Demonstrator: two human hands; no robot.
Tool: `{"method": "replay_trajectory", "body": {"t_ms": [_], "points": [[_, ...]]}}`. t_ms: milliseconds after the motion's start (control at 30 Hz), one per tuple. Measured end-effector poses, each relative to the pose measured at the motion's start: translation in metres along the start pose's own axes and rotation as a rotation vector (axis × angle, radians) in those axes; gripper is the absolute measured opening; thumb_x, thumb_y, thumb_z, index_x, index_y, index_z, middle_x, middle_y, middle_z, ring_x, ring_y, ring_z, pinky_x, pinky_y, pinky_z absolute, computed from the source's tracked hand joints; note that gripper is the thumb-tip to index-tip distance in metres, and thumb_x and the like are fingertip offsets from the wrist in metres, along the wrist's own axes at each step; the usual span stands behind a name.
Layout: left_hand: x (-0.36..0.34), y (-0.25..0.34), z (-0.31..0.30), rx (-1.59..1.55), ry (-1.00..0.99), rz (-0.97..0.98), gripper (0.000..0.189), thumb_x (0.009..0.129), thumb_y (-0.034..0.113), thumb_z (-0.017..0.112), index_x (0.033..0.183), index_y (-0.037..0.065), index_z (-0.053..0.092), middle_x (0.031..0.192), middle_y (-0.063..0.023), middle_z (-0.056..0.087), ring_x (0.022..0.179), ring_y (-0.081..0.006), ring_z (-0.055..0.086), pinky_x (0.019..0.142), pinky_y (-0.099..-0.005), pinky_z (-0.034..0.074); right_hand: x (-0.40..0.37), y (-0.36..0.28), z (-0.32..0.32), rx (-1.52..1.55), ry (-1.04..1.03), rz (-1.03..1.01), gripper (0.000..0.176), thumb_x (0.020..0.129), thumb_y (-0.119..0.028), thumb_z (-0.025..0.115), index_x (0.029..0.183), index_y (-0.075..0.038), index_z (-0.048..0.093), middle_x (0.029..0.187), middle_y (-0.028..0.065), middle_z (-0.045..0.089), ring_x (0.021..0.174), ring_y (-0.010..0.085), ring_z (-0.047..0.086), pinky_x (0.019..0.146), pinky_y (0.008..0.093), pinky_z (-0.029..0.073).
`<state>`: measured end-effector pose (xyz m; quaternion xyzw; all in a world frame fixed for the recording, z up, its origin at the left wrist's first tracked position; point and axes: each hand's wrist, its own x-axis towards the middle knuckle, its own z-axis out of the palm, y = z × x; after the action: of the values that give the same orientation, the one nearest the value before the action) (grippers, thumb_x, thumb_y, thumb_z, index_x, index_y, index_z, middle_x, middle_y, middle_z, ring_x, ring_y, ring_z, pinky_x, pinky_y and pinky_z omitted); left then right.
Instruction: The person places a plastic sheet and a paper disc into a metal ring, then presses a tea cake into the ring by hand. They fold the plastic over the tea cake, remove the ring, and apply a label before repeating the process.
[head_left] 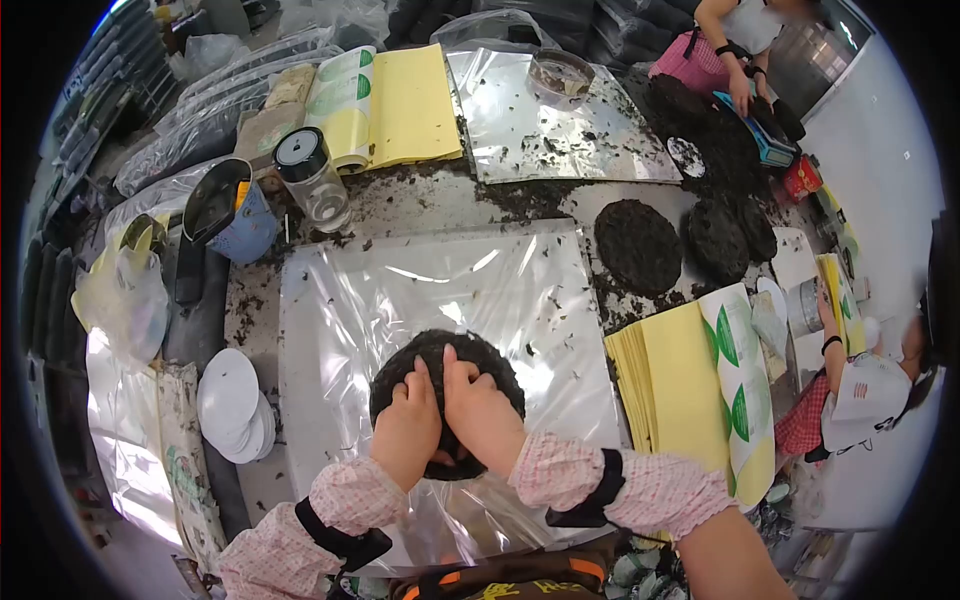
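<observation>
A dark, round tea cake (502,372) with a crumbly surface lies on a clear plastic sheet (340,330) in the middle of the table. My left hand (408,425) is closed on its near left part, fingertips pressed on the top. Close beside it, my right hand (480,408) grips the cake from the right, fingers bent and pointing away from me. Both hands hide the cake's centre and part of its near edge. Pink-checked sleeves with black wrist straps cover my forearms.
Several dark cakes (637,247) rest at the right. Yellow and green-printed wrappers (680,385) lie at right and back left. White paper discs (228,400), a blue jug (245,228) and a clear jar (322,195) stand left. Two other people (865,395) work at the right.
</observation>
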<state>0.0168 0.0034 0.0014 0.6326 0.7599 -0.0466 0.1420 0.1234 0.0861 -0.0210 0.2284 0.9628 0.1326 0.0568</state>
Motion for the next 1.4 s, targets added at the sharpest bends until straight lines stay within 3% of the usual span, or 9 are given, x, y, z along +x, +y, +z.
{"method": "replay_trajectory", "body": {"t_ms": [433,600,700,800,900,1033,1167,1233,1400], "points": [[0.005,-0.005,0.004,-0.041,-0.011,-0.006,0.111,0.054,0.030,0.091,0.138,-0.017,0.034,0.120,-0.0203,0.053,0.099,-0.0305,0.062,0.076,-0.0345,0.059,-0.004,0.013,0.016,0.458,0.070,-0.062,0.073,0.076,-0.022,0.074,0.133,0.014,0.045,0.096,0.0161,0.056,0.068,0.0253,0.067,0.060,0.0310,0.057],[0.010,-0.001,0.001,-0.216,0.346,0.276,0.068,0.072,0.030,0.081,0.129,0.001,0.056,0.117,-0.0118,0.060,0.109,-0.0300,0.058,0.092,-0.0399,0.048,0.019,0.070,-0.056,1.208,0.314,0.334,0.038,0.087,-0.026,0.069,0.115,-0.002,0.064,0.071,0.0092,0.066,0.063,0.0255,0.065,0.060,0.0352,0.051],[0.008,0.008,0.013,-0.101,0.146,0.219,0.066,0.073,0.038,0.079,0.125,0.001,0.059,0.120,-0.0129,0.060,0.115,-0.0300,0.057,0.095,-0.0404,0.047,0.083,0.054,-0.048,1.283,0.519,-0.116,0.030,0.091,-0.022,0.066,0.113,-0.001,0.064,0.074,0.0099,0.068,0.066,0.0240,0.067,0.063,0.0327,0.053],[0.005,0.000,0.012,-0.251,0.230,0.232,0.071,0.074,0.037,0.079,0.129,-0.001,0.057,0.132,-0.0145,0.057,0.127,-0.0301,0.052,0.102,-0.0419,0.043,0.074,0.077,-0.063,1.716,0.531,0.084,0.024,0.089,-0.014,0.066,0.109,-0.001,0.065,0.083,0.0118,0.069,0.072,0.0243,0.069,0.068,0.0331,0.054],[0.018,-0.017,-0.004,-0.121,0.458,0.318,0.070,0.077,0.034,0.078,0.133,-0.001,0.055,0.138,-0.0152,0.054,0.132,-0.0310,0.048,0.107,-0.0440,0.039,0.039,0.149,0.002,0.975,0.898,0.276,0.035,0.080,-0.008,0.069,0.115,-0.004,0.065,0.103,0.0130,0.069,0.091,0.0297,0.068,0.081,0.0371,0.055],[0.021,-0.022,-0.005,-0.185,0.433,0.225,0.071,0.079,0.034,0.075,0.135,-0.002,0.053,0.140,-0.0166,0.052,0.134,-0.0342,0.046,0.110,-0.0462,0.036,-0.008,0.257,0.117,0.095,0.185,0.689,0.055,0.081,-0.006,0.058,0.135,0.003,0.050,0.141,0.0251,0.048,0.133,0.0399,0.043,0.106,0.0456,0.041],[0.021,-0.026,-0.009,-0.316,0.443,0.161,0.068,0.082,0.030,0.073,0.137,-0.003,0.050,0.141,-0.0180,0.051,0.134,-0.0372,0.044,0.112,-0.0457,0.035,0.006,0.308,0.170,0.331,0.336,0.620,0.052,0.086,0.003,0.049,0.139,0.004,0.047,0.135,0.0283,0.052,0.126,0.0423,0.049,0.107,0.0441,0.041],[0.019,-0.040,-0.007,-0.729,0.430,0.147,0.065,0.093,0.037,0.062,0.142,-0.002,0.045,0.147,-0.0168,0.047,0.138,-0.0333,0.041,0.116,-0.0445,0.030,0.006,0.261,0.053,0.842,0.656,0.657,0.051,0.087,0.005,0.044,0.138,0.006,0.046,0.134,0.0258,0.055,0.124,0.0433,0.050,0.109,0.0442,0.038],[0.010,-0.062,0.009,-1.791,0.655,0.186,0.061,0.104,0.045,0.038,0.149,0.003,0.038,0.150,-0.0163,0.043,0.140,-0.0274,0.039,0.119,-0.0417,0.025,-0.055,0.073,-0.009,0.634,0.597,-0.263,0.048,0.086,-0.013,0.054,0.134,-0.006,0.058,0.143,0.0200,0.049,0.138,0.0411,0.040,0.114,0.0545,0.031]]}}
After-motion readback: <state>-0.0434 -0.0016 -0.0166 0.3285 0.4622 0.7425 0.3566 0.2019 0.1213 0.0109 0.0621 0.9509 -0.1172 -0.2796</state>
